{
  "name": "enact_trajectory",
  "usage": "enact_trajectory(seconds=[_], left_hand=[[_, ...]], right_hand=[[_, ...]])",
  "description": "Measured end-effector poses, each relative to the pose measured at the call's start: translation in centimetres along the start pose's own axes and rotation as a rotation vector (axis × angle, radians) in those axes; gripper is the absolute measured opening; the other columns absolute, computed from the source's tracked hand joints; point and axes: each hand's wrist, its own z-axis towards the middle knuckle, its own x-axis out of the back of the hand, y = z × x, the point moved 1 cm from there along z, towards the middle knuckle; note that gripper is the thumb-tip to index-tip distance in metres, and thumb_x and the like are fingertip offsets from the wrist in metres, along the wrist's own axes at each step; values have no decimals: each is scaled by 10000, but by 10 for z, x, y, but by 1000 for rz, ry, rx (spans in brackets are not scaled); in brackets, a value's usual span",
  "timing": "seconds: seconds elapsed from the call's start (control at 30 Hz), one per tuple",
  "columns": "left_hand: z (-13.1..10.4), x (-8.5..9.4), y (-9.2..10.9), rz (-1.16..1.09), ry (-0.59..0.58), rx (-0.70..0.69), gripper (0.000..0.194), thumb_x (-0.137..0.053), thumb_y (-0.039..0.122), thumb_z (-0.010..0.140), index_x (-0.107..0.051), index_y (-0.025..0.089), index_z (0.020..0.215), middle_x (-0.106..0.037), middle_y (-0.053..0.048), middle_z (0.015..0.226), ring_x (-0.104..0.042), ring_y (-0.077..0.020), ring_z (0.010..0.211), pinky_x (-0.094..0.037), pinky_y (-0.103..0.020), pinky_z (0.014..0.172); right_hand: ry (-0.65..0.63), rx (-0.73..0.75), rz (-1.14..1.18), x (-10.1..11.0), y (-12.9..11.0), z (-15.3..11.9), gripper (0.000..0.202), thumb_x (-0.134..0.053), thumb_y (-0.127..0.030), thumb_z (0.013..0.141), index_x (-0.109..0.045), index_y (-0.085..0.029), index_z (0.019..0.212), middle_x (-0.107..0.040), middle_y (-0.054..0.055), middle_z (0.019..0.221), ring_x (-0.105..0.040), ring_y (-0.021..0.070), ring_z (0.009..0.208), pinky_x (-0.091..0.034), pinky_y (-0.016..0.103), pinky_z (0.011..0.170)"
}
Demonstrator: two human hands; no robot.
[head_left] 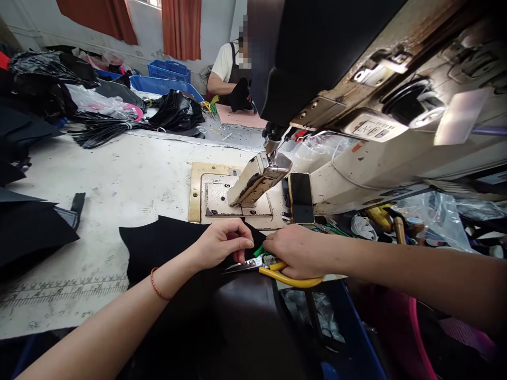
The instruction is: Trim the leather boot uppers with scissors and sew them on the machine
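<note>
My left hand [222,243] is closed in a pinch above a black cut piece [158,243] on the table; whatever lies between thumb and finger is too small to make out. Close to its right, my right hand [299,250] is closed, knuckles up, and its fingertips are hidden. Beneath both hands are scissors with yellow handles [293,279], their blades pointing left. My right hand covers part of one handle. A bit of green [258,250] shows between the hands. Dark material [245,301] drapes over the table's front edge below the scissors.
A post-bed sewing machine [259,179] stands just beyond the hands, its head overhead at right. A phone [301,198] lies beside the post. Black pieces [35,232] are stacked left. A pink tub [415,327] is below right. Across the table, a person [229,79] handles black material.
</note>
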Motion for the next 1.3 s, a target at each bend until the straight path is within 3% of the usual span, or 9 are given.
enact_trajectory(seconds=[0.47, 0.73, 0.97, 1.3], left_hand=[[1, 10, -1, -174, 13, -45, 270, -761, 350, 746, -596, 137, 731, -603, 28, 550, -645, -110, 487, -518, -187, 490], [3, 16, 2, -231, 46, -67, 334, -802, 394, 702, -592, 136, 737, -604, 35, 572, -654, -109, 497, -525, -179, 483], [2, 22, 1, -253, 64, -55, 342, -810, 395, 697, -591, 136, 742, -626, 21, 611, -677, -119, 537, -541, -180, 500], [2, 26, 1, -282, 67, -80, 351, -817, 397, 690, -592, 135, 751, -623, 27, 602, -678, -119, 534, -538, -176, 495]], right_hand=[[-86, -31, -42, 21, -13, 11, 171, -579, -246, 720, -668, -142, 821, -694, 106, 754, -645, 248, 657, -268, 292, 519], [-94, 28, 50, 16, -7, 14, 101, -567, -205, 720, -645, -153, 756, -662, 91, 686, -599, 204, 612, -271, 276, 519], [-176, 26, 64, 20, 0, 10, 156, -566, -198, 746, -641, -152, 874, -690, 103, 822, -641, 247, 750, -333, 289, 587], [-77, 71, 7, 13, -8, 20, 122, -580, -171, 735, -615, -151, 849, -655, 85, 784, -589, 204, 676, -307, 280, 570]])
